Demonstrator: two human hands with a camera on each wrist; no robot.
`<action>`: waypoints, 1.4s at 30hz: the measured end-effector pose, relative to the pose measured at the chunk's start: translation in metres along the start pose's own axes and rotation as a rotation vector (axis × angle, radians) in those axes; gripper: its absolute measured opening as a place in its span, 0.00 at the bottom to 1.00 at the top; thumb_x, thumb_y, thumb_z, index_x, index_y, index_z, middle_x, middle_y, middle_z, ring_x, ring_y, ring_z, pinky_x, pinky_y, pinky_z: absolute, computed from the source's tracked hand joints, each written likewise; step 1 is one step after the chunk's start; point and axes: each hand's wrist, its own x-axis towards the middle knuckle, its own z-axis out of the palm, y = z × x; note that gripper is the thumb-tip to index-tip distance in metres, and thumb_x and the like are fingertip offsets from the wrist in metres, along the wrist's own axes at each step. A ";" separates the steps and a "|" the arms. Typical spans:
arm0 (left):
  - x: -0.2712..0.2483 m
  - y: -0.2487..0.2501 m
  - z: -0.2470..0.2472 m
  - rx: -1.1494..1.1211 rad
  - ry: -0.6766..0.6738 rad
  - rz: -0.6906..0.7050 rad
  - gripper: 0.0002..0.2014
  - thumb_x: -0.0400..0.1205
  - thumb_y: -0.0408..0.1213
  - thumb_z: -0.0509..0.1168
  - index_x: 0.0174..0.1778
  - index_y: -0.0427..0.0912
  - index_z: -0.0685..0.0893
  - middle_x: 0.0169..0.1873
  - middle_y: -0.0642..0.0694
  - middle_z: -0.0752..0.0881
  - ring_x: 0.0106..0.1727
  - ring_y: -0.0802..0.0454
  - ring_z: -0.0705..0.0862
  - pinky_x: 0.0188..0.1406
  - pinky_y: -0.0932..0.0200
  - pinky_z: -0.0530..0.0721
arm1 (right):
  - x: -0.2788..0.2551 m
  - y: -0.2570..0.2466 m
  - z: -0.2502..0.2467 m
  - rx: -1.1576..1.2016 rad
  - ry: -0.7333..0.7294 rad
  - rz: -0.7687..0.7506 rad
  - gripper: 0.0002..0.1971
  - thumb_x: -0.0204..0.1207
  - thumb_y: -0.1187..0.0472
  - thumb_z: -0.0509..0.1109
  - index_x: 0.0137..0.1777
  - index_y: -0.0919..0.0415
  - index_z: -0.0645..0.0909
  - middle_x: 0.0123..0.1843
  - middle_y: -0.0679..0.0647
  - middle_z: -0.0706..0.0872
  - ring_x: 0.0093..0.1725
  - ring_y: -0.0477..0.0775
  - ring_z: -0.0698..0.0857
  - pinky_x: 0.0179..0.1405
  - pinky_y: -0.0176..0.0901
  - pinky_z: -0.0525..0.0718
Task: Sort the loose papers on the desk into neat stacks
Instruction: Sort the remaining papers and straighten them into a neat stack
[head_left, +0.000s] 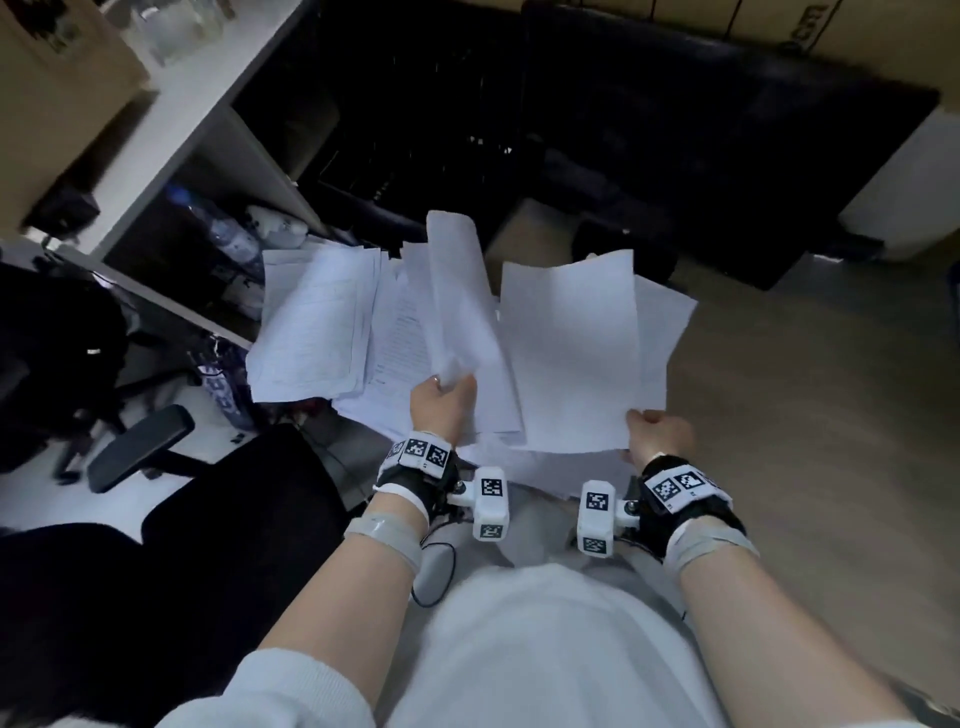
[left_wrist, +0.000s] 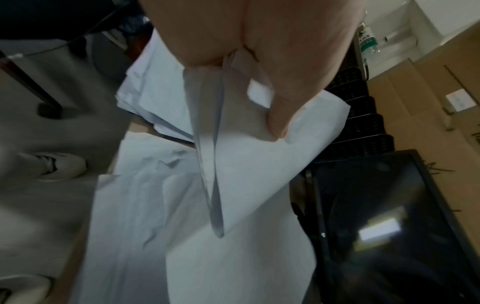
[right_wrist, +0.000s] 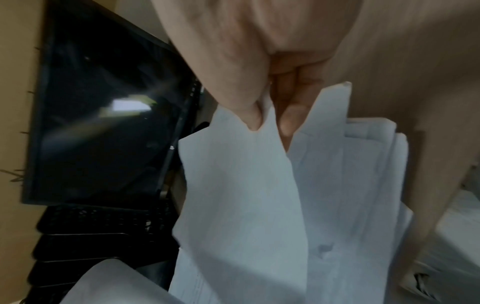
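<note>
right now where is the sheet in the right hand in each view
Head: sheet right of centre, right hand pinching its near corner.
Left wrist: cannot tell it from the other papers.
Right wrist: centre, pinched at its top.
Shared landmark: dark monitor.

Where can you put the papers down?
Bare desk lies right of the right hand, up to the monitor. The left side is crowded: a stack and loose sheets beside the left hand.

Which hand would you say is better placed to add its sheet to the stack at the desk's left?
Left: the left hand pinches its sheet right beside that stack; the right hand is farther.
</note>
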 end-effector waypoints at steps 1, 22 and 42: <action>-0.002 -0.005 -0.002 0.027 -0.006 0.012 0.07 0.78 0.33 0.71 0.34 0.41 0.86 0.32 0.45 0.87 0.36 0.52 0.82 0.42 0.57 0.84 | 0.020 0.022 0.013 0.002 -0.020 0.015 0.08 0.72 0.50 0.70 0.40 0.52 0.84 0.49 0.62 0.91 0.48 0.70 0.90 0.50 0.65 0.89; 0.004 0.034 0.015 -0.073 -0.340 0.155 0.17 0.80 0.46 0.69 0.37 0.33 0.87 0.30 0.46 0.83 0.33 0.52 0.77 0.38 0.56 0.76 | -0.093 -0.111 0.013 0.044 -0.609 -0.584 0.36 0.66 0.56 0.85 0.76 0.44 0.78 0.78 0.39 0.75 0.76 0.35 0.72 0.64 0.26 0.79; -0.009 0.002 0.034 -0.047 -0.246 0.018 0.09 0.77 0.40 0.75 0.47 0.37 0.90 0.38 0.48 0.92 0.39 0.52 0.89 0.38 0.62 0.85 | -0.066 -0.071 -0.007 0.298 -0.336 -0.296 0.04 0.80 0.60 0.73 0.53 0.56 0.87 0.48 0.50 0.92 0.48 0.52 0.91 0.47 0.45 0.88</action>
